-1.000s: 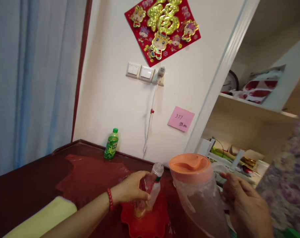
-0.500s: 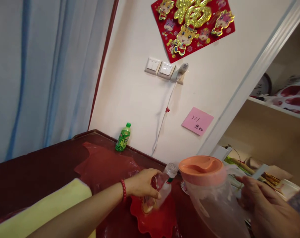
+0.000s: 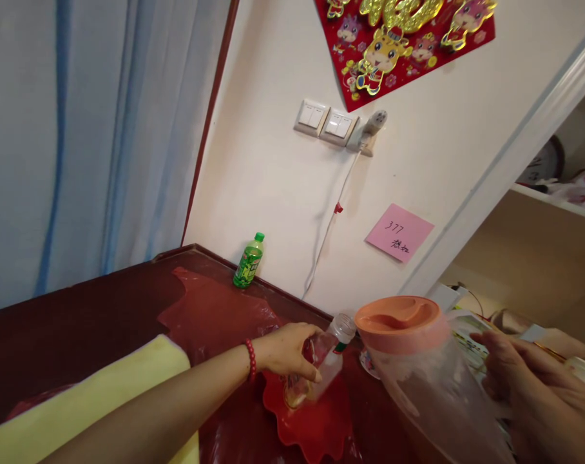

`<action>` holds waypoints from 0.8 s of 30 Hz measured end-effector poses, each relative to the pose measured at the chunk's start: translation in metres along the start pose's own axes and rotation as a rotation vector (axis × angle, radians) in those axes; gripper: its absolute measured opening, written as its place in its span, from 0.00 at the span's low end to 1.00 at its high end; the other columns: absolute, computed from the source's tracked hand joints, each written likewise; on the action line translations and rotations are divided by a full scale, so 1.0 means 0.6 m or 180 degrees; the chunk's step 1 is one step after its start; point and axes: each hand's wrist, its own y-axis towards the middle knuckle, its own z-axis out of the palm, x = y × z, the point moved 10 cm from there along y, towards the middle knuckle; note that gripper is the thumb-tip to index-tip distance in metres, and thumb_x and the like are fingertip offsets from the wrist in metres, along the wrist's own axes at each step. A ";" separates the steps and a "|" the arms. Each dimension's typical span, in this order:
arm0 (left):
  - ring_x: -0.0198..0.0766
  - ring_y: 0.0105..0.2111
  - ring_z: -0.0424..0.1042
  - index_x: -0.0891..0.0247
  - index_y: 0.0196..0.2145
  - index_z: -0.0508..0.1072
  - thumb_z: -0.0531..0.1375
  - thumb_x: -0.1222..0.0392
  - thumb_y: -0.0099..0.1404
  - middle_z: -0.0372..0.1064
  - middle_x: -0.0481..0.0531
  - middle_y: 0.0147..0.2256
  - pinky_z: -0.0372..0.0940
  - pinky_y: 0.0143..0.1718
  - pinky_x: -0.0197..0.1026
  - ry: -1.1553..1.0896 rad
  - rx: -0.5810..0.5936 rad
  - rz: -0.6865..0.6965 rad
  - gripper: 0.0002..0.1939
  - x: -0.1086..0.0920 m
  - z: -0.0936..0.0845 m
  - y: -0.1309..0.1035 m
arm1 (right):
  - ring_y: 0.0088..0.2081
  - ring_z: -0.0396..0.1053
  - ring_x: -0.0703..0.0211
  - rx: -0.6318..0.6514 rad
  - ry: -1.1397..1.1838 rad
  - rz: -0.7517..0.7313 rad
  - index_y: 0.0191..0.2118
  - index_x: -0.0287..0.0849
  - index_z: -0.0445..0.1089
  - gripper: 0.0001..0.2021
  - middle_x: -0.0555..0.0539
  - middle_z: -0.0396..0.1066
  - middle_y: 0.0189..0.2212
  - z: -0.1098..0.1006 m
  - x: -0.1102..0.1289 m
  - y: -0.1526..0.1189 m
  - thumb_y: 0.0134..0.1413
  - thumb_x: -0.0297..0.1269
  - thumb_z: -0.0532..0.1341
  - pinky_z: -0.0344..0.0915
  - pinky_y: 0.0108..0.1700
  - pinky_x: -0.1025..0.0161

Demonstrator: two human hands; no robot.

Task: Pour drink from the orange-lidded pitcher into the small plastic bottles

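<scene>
My left hand [image 3: 292,351], with a red bead bracelet on its wrist, is wrapped round a clear open-topped bottle [image 3: 328,361] above a red scallop-edged mat [image 3: 316,419]. To the right, my right hand [image 3: 529,386] is closed on the handle side of a translucent pitcher [image 3: 432,386] with an orange lid [image 3: 399,314]. The pitcher is tilted, its lid close to the bottle's mouth. No stream between them can be made out. The right fingers are partly hidden.
A green bottle [image 3: 249,261] stands at the table's back edge by the wall. A yellow cloth [image 3: 142,374] lies under my left forearm. A small patterned round item [image 3: 368,364] is behind the pitcher. Shelves [image 3: 553,258] hold items at the right.
The whole view has shifted, so the wall and table items appear farther right and slightly higher. Both hands keep their holds, and the pitcher stays near the bottle.
</scene>
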 end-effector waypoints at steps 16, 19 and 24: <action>0.49 0.43 0.73 0.61 0.51 0.74 0.72 0.57 0.45 0.74 0.55 0.47 0.67 0.44 0.44 -0.0001 -0.0002 0.0000 0.33 -0.010 0.000 -0.002 | 0.20 0.61 0.58 0.0119 -0.0362 -0.0112 0.32 0.47 0.76 0.24 0.50 0.65 0.19 -0.001 0.023 0.028 0.43 0.64 0.61 0.53 0.20 0.62; 0.50 0.43 0.73 0.60 0.51 0.73 0.72 0.57 0.45 0.74 0.55 0.48 0.67 0.44 0.45 0.0024 0.0012 0.0002 0.33 -0.010 0.000 -0.002 | 0.21 0.62 0.58 0.0077 -0.0325 -0.0365 0.32 0.46 0.76 0.24 0.50 0.66 0.20 -0.003 0.036 0.030 0.44 0.63 0.61 0.55 0.21 0.63; 0.49 0.42 0.73 0.60 0.50 0.74 0.72 0.58 0.45 0.75 0.54 0.46 0.66 0.44 0.45 -0.0005 0.0006 0.0027 0.32 -0.012 -0.001 -0.001 | 0.18 0.56 0.62 0.0001 -0.0466 -0.0338 0.33 0.48 0.76 0.23 0.51 0.67 0.21 -0.007 0.030 0.037 0.45 0.63 0.61 0.50 0.18 0.63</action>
